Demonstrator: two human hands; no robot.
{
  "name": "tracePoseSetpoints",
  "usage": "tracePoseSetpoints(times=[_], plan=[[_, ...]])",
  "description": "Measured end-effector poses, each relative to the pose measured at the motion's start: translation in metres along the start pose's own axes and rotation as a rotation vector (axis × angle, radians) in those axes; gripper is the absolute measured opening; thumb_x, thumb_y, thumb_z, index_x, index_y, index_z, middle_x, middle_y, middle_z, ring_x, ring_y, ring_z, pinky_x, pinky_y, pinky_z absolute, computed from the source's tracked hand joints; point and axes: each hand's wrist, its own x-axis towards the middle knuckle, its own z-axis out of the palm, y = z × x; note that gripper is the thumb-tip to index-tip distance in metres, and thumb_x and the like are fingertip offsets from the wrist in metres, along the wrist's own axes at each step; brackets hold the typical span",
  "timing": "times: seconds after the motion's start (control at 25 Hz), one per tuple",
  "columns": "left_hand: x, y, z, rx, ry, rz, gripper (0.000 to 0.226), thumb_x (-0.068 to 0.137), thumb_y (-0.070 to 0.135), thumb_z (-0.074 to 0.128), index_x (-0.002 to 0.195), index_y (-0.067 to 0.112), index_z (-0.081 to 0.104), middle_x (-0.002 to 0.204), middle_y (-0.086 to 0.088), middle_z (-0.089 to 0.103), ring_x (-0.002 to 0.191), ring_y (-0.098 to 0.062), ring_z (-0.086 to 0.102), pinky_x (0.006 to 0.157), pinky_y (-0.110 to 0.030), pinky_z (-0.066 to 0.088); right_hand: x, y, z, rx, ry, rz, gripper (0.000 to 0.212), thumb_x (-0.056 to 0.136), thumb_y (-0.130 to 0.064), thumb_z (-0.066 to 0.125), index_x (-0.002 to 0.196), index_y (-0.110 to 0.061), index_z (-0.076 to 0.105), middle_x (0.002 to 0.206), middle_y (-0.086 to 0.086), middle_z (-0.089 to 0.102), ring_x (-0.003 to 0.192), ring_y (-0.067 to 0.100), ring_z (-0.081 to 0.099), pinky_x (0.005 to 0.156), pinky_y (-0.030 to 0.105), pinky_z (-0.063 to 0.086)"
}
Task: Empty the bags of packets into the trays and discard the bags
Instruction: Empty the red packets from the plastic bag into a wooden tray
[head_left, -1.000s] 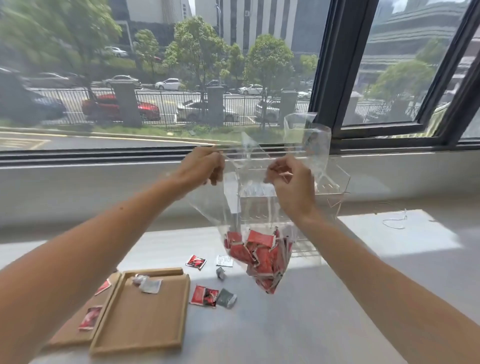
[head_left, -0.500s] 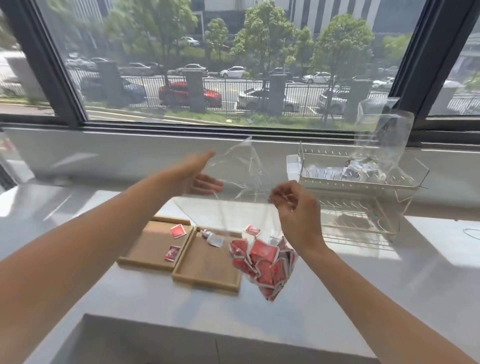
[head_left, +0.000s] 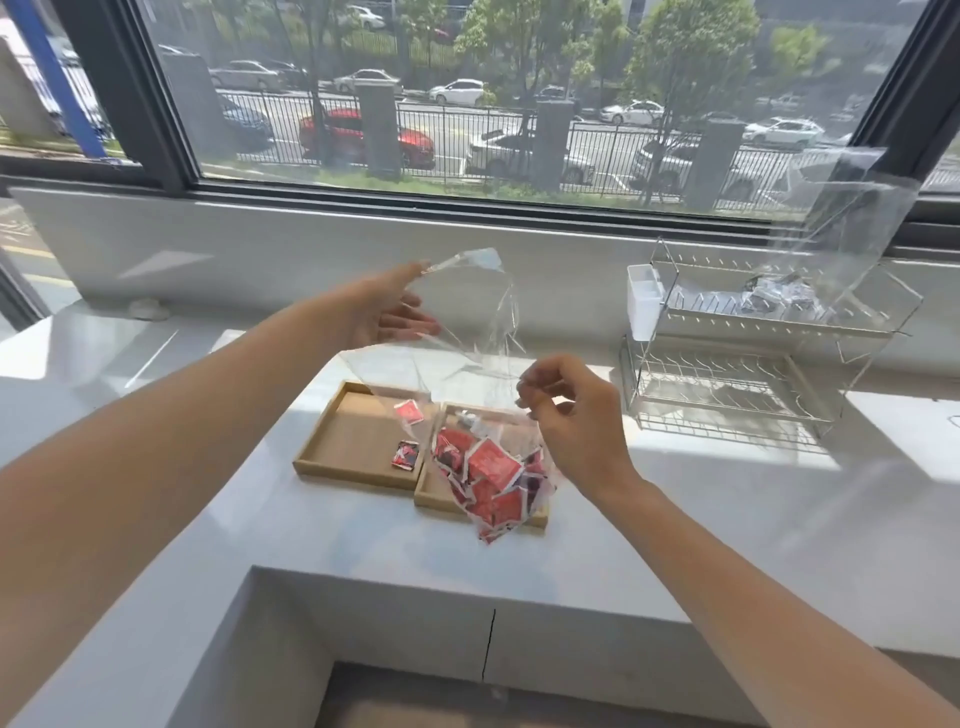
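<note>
1. We hold the clear plastic bag (head_left: 483, 395) in the air above the two wooden trays (head_left: 353, 441), its lower end bulging with red packets (head_left: 491, 475) that hang over the right-hand tray.
2. Our right hand (head_left: 576, 421) pinches the bag's upper edge between thumb and fingertips, closed tight on the film.
3. Our left hand (head_left: 384, 312) grips the opposite corner of the mouth with its upper fingers; the remaining fingers are loosely spread, so the mouth is stretched open between the two hands.
4. We judge the task barely started: only two red packets lie in the left tray, and the bulk is not yet tipped out.
5. A second clear bag (head_left: 841, 228) sits on the wire dish rack (head_left: 727, 364), upright on its top shelf, with dark packets at its bottom, also waiting to be emptied and discarded.
</note>
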Motion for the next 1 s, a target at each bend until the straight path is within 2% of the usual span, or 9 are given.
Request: tracePoseSetpoints(times=[0.12,0.2,0.32,0.48,0.64,0.72,0.84,0.92,1.0], plan=[[0.002,-0.004,-0.012,-0.072,0.023,0.13,0.009,0.093,0.005,0.061,0.089,0.002,0.054,0.087,-0.017,0.064,0.055,-0.016,0.072,0.046,-0.02,0.056,-0.011,-0.009,0.025,-0.017,-0.1,-0.047,0.029,0.084,-0.004,0.072,0.079,-0.031,0.062,0.075,-0.012,0.066,0.07,0.006,0.065,0.058,0.018,0.051],[0.002,-0.006,-0.024,-0.103,0.008,0.159,0.019,0.087,-0.015,0.058,0.088,0.004,0.052,0.095,-0.018,0.059,0.072,-0.024,0.071,0.051,-0.024,0.059,-0.019,-0.014,0.045,-0.047,-0.17,-0.061,0.023,0.085,-0.007,0.074,0.083,-0.027,0.062,0.075,-0.015,0.064,0.071,0.004,0.064,0.059,0.014,0.049],[-0.002,-0.01,-0.035,-0.036,-0.027,0.18,0.027,0.088,-0.018,0.053,0.094,0.009,0.051,0.107,-0.02,0.056,0.089,-0.028,0.067,0.052,-0.026,0.058,-0.03,-0.015,0.072,-0.054,-0.26,-0.021,0.018,0.084,-0.01,0.076,0.083,-0.022,0.062,0.076,-0.015,0.064,0.072,0.003,0.064,0.062,0.016,0.053],[-0.014,-0.014,-0.048,-0.008,-0.058,0.22,0.027,0.091,-0.015,0.05,0.094,0.012,0.05,0.097,-0.017,0.065,0.077,-0.018,0.069,0.05,-0.022,0.055,-0.04,-0.011,0.099,-0.034,-0.364,0.054,0.014,0.082,-0.014,0.079,0.091,-0.016,0.068,0.085,-0.011,0.069,0.081,0.012,0.069,0.067,0.031,0.061],[-0.027,-0.017,-0.064,0.016,-0.091,0.251,0.028,0.09,-0.013,0.054,0.099,0.013,0.052,0.093,-0.013,0.067,0.079,-0.017,0.069,0.053,-0.021,0.055,-0.043,-0.002,0.114,-0.098,-0.45,0.083,0.012,0.082,-0.014,0.077,0.094,-0.015,0.072,0.085,-0.012,0.071,0.081,0.008,0.07,0.069,0.025,0.059],[-0.03,-0.018,-0.068,0.03,-0.092,0.27,0.029,0.088,-0.012,0.058,0.103,0.012,0.052,0.092,-0.011,0.068,0.08,-0.016,0.07,0.054,-0.02,0.055,-0.041,0.008,0.116,-0.152,-0.33,0.099,0.009,0.085,-0.009,0.071,0.086,-0.018,0.07,0.079,-0.01,0.07,0.076,0.005,0.068,0.067,0.017,0.055],[-0.029,-0.017,-0.07,0.047,-0.081,0.287,0.035,0.084,-0.012,0.064,0.107,0.013,0.054,0.089,-0.009,0.068,0.081,-0.014,0.069,0.058,-0.021,0.056,-0.034,0.032,0.115,-0.14,-0.109,0.399,0.013,0.09,-0.011,0.063,0.09,-0.024,0.064,0.086,-0.002,0.069,0.081,0.01,0.067,0.073,0.026,0.058],[-0.026,-0.015,-0.069,0.057,-0.099,0.307,0.036,0.085,-0.013,0.062,0.106,0.015,0.055,0.094,-0.012,0.068,0.084,-0.017,0.07,0.061,-0.022,0.056,-0.032,0.052,0.118,0.016,-0.106,0.785,0.012,0.097,-0.019,0.057,0.109,-0.018,0.059,0.11,0.009,0.065,0.097,0.022,0.066,0.087,0.04,0.058],[-0.021,-0.014,-0.067,0.056,-0.122,0.331,0.036,0.086,-0.012,0.061,0.107,0.016,0.055,0.101,-0.017,0.069,0.088,-0.02,0.071,0.063,-0.024,0.057,-0.034,0.074,0.122,0.237,-0.144,1.112,0.033,0.102,-0.029,0.05,0.131,-0.012,0.048,0.131,0.015,0.056,0.113,0.028,0.06,0.099,0.044,0.051]])
